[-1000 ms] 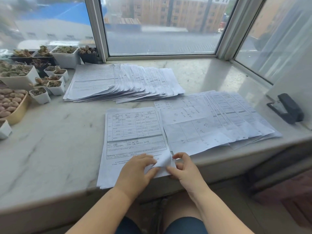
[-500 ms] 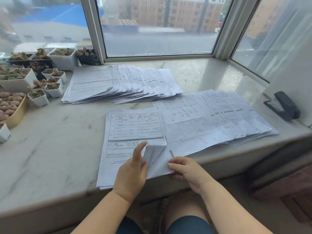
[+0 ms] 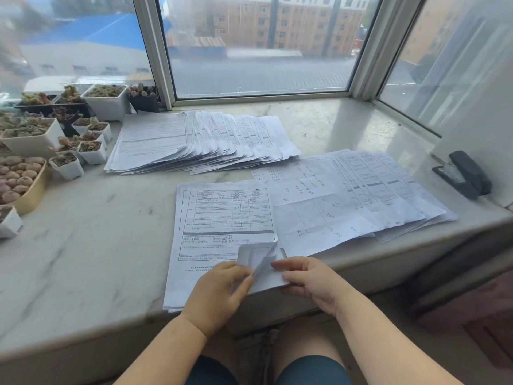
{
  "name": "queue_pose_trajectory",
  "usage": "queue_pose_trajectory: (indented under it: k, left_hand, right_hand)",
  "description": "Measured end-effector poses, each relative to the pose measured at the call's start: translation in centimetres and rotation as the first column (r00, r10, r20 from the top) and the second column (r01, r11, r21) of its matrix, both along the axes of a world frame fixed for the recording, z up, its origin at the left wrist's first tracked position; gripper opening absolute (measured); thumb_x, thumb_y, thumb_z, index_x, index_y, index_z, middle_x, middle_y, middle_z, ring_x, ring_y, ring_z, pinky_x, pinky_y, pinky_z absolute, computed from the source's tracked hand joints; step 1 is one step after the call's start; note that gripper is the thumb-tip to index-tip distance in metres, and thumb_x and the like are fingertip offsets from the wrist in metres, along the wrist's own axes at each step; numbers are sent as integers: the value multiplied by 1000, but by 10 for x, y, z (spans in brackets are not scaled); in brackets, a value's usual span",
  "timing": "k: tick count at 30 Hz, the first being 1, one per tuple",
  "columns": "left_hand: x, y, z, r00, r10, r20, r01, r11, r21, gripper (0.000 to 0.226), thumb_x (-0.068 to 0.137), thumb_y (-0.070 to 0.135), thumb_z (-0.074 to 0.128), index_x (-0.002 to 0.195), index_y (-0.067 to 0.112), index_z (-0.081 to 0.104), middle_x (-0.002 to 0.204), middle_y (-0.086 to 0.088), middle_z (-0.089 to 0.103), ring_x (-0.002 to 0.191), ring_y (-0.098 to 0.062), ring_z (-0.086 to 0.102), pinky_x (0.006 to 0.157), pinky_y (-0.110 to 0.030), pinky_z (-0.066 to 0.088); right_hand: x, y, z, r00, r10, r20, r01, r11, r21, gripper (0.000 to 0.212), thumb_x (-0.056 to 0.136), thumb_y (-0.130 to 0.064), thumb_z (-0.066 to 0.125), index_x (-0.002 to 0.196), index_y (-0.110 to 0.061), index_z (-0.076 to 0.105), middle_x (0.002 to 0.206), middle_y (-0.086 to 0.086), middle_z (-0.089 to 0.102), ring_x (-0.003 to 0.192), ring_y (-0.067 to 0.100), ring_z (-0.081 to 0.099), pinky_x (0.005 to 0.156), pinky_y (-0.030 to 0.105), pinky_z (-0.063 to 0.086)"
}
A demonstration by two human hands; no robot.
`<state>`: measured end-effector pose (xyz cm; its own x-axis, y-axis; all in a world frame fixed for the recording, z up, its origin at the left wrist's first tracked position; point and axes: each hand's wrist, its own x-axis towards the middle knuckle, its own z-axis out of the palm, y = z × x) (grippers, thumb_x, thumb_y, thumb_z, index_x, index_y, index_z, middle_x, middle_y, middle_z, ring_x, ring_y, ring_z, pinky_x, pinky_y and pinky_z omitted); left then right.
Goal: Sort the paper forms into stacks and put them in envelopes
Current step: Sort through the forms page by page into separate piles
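Note:
A stack of printed forms [image 3: 222,218] lies at the front edge of the marble sill. Its lower right corner [image 3: 256,258] is curled up. My left hand [image 3: 222,290] pinches that lifted corner between thumb and fingers. My right hand [image 3: 311,282] grips the stack's right front edge just beside it, thumb on top. A fanned pile of forms [image 3: 200,140] lies further back. Another fanned pile [image 3: 361,195] spreads to the right, overlapping the near stack's right side. No envelope shows in view.
Small white pots of succulents [image 3: 91,151] and a tan bowl [image 3: 30,195] crowd the left end of the sill [image 3: 83,245]. A black stapler [image 3: 463,175] sits at the far right by the wall. Window frames [image 3: 155,51] close off the back.
My left index finger, raised half a second ago, has come down onto the curled corner. My right hand has stayed at the stack's edge. The corner has stayed lifted.

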<state>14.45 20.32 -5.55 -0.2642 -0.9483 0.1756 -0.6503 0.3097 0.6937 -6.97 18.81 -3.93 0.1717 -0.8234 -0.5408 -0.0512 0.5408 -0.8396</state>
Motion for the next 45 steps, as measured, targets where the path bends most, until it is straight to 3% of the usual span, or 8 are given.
queue_pose_trajectory:
  k: [3,6,10,19,28,32,37,45]
  left_hand:
    - [-3,2,1,978,160,-131,-163,987,-13,49,89,19,53,130,44,41,58,18,47,58,-6,50,55,-24,40]
    - [-7,-1,1,975,182,-130,-185,983,-15,60,89,10,48,137,45,42,82,21,62,70,-9,58,60,-17,40]
    - [-9,1,1,997,76,9,-76,997,24,28,81,43,52,101,37,71,90,15,62,88,-13,59,72,-21,47]
    - [-7,-2,7,998,27,63,-33,996,86,53,69,71,45,99,37,73,95,20,60,96,-7,53,83,-25,46]
    - [-7,0,-2,992,120,-37,-117,990,72,21,82,38,58,101,37,67,88,14,65,86,-12,59,73,-19,42]
    - [-10,2,-3,985,154,-77,-153,988,10,68,90,8,55,137,49,27,79,-1,65,59,-12,55,60,-27,46]
    - [-9,0,-4,994,106,-11,-107,994,-23,32,82,46,45,108,42,62,87,12,64,80,-9,57,68,-31,52]
    - [-2,-6,-2,997,19,78,-25,996,80,48,67,71,59,103,40,70,93,26,52,88,1,49,74,-10,37]
  right_hand:
    - [-1,1,0,1000,-3,28,3,1000,-11,43,88,14,53,105,-21,73,103,8,67,94,18,65,101,46,50]
    - [-4,0,1,995,-12,98,14,1000,-13,48,87,17,52,114,-20,68,101,11,68,92,20,68,94,40,55]
    - [-6,0,2,996,25,91,-23,999,-26,45,86,16,56,122,-13,61,92,13,67,82,16,67,73,25,57]
    - [4,-3,-1,999,-28,-17,26,996,-84,41,89,-1,64,121,-26,58,77,3,69,77,13,69,78,30,57]
    - [-1,-3,-3,999,-39,-10,38,998,-51,47,88,8,54,124,-22,53,96,16,67,90,21,68,92,42,55]
    - [-3,-3,-2,1000,-29,1,29,998,-54,38,85,12,55,111,-15,57,85,12,62,81,20,63,91,41,54]
    - [0,-8,-2,998,-23,-52,19,997,-74,31,84,7,61,104,-17,62,75,9,59,73,18,62,88,43,54]
    - [7,-13,-2,990,-51,-132,39,995,-91,32,84,-2,69,107,-22,61,85,16,66,71,19,66,67,32,56]
